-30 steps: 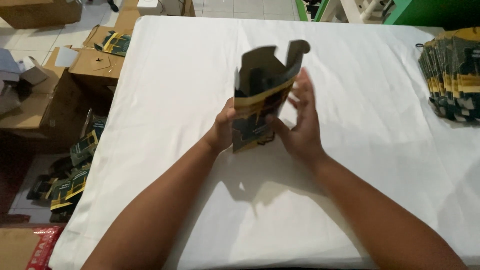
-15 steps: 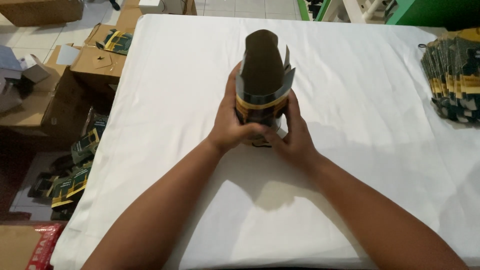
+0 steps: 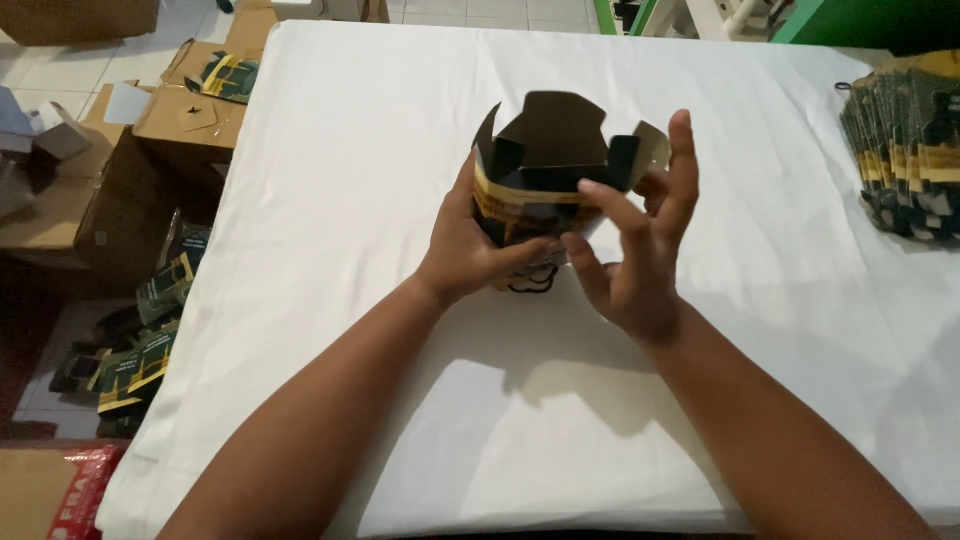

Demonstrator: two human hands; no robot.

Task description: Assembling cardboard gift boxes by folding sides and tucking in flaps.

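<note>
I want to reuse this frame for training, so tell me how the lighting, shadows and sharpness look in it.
Head view: bright, even light on the white table, which looks nearly washed out; soft shadows of the arms fall toward the viewer beneath the left hand and right hand; the dark carton interior loses detail; the right-hand fingers look slightly motion-blurred; the stack of flat cartons at the right edge is a little soft.

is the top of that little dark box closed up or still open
Open. The box stands with its top flaps sticking up and apart, the dark inside showing; the left hand grips its side.
</note>
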